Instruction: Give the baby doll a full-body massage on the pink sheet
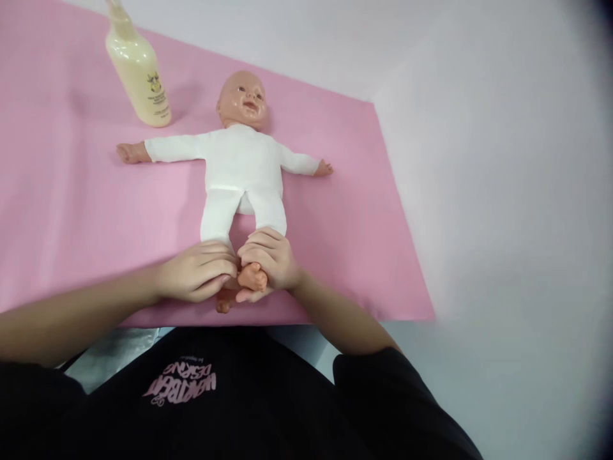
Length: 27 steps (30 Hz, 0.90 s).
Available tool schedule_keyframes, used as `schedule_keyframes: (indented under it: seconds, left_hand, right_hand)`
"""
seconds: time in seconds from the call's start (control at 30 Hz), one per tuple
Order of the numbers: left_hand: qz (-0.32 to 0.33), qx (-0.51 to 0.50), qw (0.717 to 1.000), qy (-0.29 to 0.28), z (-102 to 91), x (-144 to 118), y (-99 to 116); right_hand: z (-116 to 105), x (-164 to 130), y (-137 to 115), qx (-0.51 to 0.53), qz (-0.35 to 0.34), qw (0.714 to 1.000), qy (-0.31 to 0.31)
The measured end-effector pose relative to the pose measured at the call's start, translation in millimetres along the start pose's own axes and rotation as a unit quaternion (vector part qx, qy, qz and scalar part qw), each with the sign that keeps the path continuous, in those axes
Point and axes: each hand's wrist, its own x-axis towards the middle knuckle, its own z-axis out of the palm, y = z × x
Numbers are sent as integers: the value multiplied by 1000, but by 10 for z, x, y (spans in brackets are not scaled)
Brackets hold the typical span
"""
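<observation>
A baby doll (242, 166) in a white bodysuit lies on its back on a pink mat (335, 243), arms spread wide and head pointing away from me. My left hand (198, 271) covers the doll's foot on the left, fingers curled over it. My right hand (271, 262) is wrapped around the doll's other foot (252, 277), whose toes show between my fingers. Both hands touch each other at the near edge of the mat.
A cream-coloured lotion bottle (138, 70) stands on the mat at the far left, just beyond the doll's outstretched arm. The mat lies on a white surface (479, 191) that extends to the right. My black shirt fills the bottom.
</observation>
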Motion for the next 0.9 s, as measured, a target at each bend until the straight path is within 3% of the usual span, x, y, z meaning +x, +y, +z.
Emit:
schedule_keyframes:
  seconds: [0.23,0.43,0.7,0.9]
  left_hand:
    - [1,2,1000,-9,-2,-8,-7]
    - [8,11,1000,-9,3,-19,-10]
    - [21,19,1000,-14,15,-34,-29]
    - [16,19,1000,-19,11,-31,-27]
  right_hand:
    - [-16,-72,13,-6,3,999,-50]
    - [-22,-86,35,36,-5,999,-39]
    - [-4,-144,29,-26,2,994,-108]
    - [-3,-62,12,19,-10,999,-25]
